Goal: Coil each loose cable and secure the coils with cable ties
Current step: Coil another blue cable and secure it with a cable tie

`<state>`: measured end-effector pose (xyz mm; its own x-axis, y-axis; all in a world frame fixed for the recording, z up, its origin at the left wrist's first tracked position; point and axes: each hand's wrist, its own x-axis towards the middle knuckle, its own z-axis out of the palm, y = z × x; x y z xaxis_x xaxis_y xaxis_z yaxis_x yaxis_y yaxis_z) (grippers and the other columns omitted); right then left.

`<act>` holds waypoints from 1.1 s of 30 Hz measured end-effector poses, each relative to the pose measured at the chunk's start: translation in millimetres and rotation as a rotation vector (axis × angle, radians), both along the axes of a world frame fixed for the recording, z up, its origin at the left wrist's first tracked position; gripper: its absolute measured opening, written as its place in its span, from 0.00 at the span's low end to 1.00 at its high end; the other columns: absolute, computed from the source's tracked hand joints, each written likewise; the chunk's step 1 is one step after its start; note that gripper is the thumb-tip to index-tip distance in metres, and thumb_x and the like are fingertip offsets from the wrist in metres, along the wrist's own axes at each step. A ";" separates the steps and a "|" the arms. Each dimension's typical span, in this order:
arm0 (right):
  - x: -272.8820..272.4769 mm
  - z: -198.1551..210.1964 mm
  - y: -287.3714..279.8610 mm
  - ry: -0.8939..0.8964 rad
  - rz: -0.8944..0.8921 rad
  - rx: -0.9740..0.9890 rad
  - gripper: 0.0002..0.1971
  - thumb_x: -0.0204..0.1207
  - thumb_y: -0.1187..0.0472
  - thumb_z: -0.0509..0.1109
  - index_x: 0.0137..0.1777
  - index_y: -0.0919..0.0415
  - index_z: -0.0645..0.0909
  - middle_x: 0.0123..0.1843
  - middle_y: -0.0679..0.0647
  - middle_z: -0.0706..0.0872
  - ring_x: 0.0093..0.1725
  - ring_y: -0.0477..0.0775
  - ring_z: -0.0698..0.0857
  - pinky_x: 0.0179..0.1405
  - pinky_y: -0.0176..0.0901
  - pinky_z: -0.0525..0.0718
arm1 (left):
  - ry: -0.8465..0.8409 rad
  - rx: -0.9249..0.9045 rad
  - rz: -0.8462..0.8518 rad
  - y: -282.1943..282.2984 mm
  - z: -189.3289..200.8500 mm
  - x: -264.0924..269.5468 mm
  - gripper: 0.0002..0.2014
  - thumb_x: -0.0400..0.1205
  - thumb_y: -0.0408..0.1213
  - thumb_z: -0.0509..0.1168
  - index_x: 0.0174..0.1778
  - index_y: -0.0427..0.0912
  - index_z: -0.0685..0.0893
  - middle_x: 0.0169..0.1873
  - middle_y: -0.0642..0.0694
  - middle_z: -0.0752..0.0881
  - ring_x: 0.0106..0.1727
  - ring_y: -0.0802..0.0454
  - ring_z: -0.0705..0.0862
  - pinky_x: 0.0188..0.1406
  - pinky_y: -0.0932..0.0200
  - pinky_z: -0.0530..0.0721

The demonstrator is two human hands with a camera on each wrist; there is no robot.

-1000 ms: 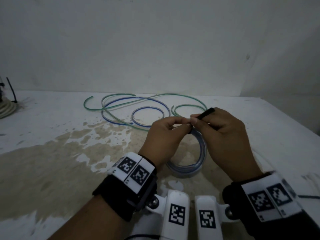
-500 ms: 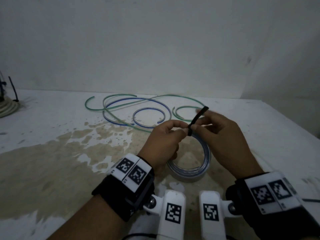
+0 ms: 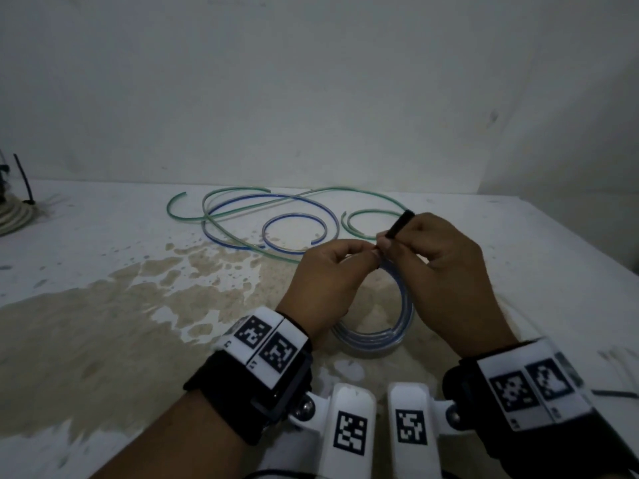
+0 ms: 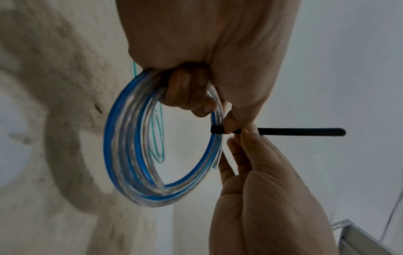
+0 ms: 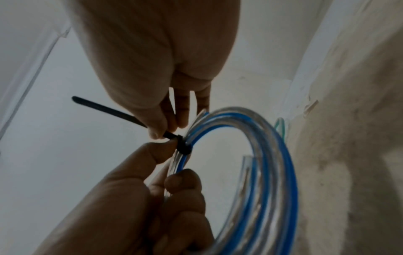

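we work at a white table point(image 3: 518, 243) with a broad tan stain across its near left part, and we hold the job just above the middle of its near edge so both hands have room. toward the far edge lie the loose cables point(image 3: 276, 216), green and blue-striped, sprawled in open loops and overlapping one another; we judge these are left there until the coil in hand is finished. at the far left edge sits a pale coil point(image 3: 14, 216) with a black tie standing up from it, which looks already bundled.

the coiled cable point(image 4: 135, 155), clear with a blue stripe, hangs from our left hand point(image 3: 328, 281), whose fingers curl through the loop while thumb and forefinger pinch the turns together, so they stay stacked where the tie bites. our right hand point(image 3: 446, 267) pinches the black cable tie point(image 4: 294, 132) at its tail, right beside the head, likely to draw it snug. the tie's band already circles the bundle, and the free tail sticks out away from the coil, clear of the turns.
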<state>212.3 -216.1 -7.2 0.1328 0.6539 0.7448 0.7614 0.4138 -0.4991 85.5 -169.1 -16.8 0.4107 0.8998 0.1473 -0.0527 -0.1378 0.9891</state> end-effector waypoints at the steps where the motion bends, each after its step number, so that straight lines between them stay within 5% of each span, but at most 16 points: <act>1: -0.8 1.5 -0.9 -0.003 -0.013 0.022 0.09 0.75 0.62 0.69 0.38 0.66 0.87 0.37 0.51 0.82 0.40 0.42 0.80 0.44 0.24 0.73 | -0.011 -0.004 -0.001 -1.1 0.8 1.2 0.06 0.82 0.33 0.65 0.46 0.37 0.87 0.14 0.61 0.76 0.14 0.66 0.72 0.16 0.75 0.66; 6: 0.7 2.3 0.6 0.086 -0.026 -0.164 0.06 0.76 0.61 0.71 0.39 0.56 0.86 0.37 0.48 0.84 0.39 0.42 0.81 0.40 0.26 0.73 | 0.052 -0.070 -0.036 2.5 -5.0 -1.6 0.08 0.81 0.40 0.67 0.39 0.43 0.86 0.17 0.52 0.71 0.14 0.56 0.63 0.16 0.66 0.62; 10: 4.3 -2.0 -1.2 0.101 -0.008 -0.393 0.06 0.78 0.58 0.69 0.47 0.50 0.88 0.39 0.38 0.86 0.40 0.29 0.83 0.40 0.19 0.76 | 0.047 -0.242 -0.092 5.8 -3.5 -8.0 0.08 0.84 0.38 0.64 0.40 0.42 0.81 0.21 0.52 0.70 0.17 0.56 0.61 0.15 0.68 0.59; 13: 6.0 -2.5 -1.3 0.097 -0.003 -0.474 0.06 0.79 0.58 0.68 0.44 0.53 0.87 0.37 0.45 0.89 0.36 0.37 0.86 0.42 0.37 0.84 | 0.026 -0.309 -0.148 6.4 1.7 -8.5 0.04 0.84 0.30 0.59 0.45 0.40 0.77 0.25 0.48 0.72 0.18 0.56 0.62 0.15 0.67 0.61; 17: 10.0 -1.6 1.8 0.418 0.001 -0.396 0.11 0.81 0.61 0.66 0.39 0.62 0.85 0.36 0.56 0.89 0.34 0.50 0.89 0.39 0.43 0.89 | -0.146 -0.401 -0.175 5.1 7.7 -9.8 0.04 0.85 0.28 0.57 0.50 0.36 0.77 0.31 0.42 0.81 0.26 0.52 0.79 0.26 0.59 0.84; 23: 16.4 0.6 1.8 0.831 -0.024 -0.275 0.10 0.82 0.64 0.64 0.43 0.68 0.84 0.33 0.60 0.88 0.31 0.52 0.89 0.32 0.38 0.88 | -0.105 -0.313 -0.171 1.4 4.9 -16.0 0.04 0.83 0.31 0.63 0.45 0.34 0.81 0.35 0.43 0.87 0.37 0.50 0.87 0.37 0.59 0.88; 29: 8.2 2.6 -2.8 0.630 0.035 -0.417 0.05 0.79 0.57 0.68 0.51 0.53 0.85 0.39 0.49 0.91 0.36 0.49 0.89 0.35 0.45 0.86 | -0.051 -0.273 -0.117 -1.8 7.0 -44.3 0.05 0.83 0.27 0.62 0.45 0.31 0.83 0.33 0.42 0.87 0.33 0.52 0.88 0.34 0.62 0.86; 33: -11.6 7.3 -5.8 0.574 0.169 -0.570 0.09 0.75 0.59 0.72 0.53 0.58 0.87 0.41 0.60 0.90 0.37 0.57 0.86 0.35 0.48 0.86 | -0.056 -0.283 -0.085 -8.6 12.2 -81.1 0.04 0.82 0.27 0.64 0.43 0.32 0.83 0.34 0.41 0.87 0.32 0.52 0.88 0.37 0.59 0.88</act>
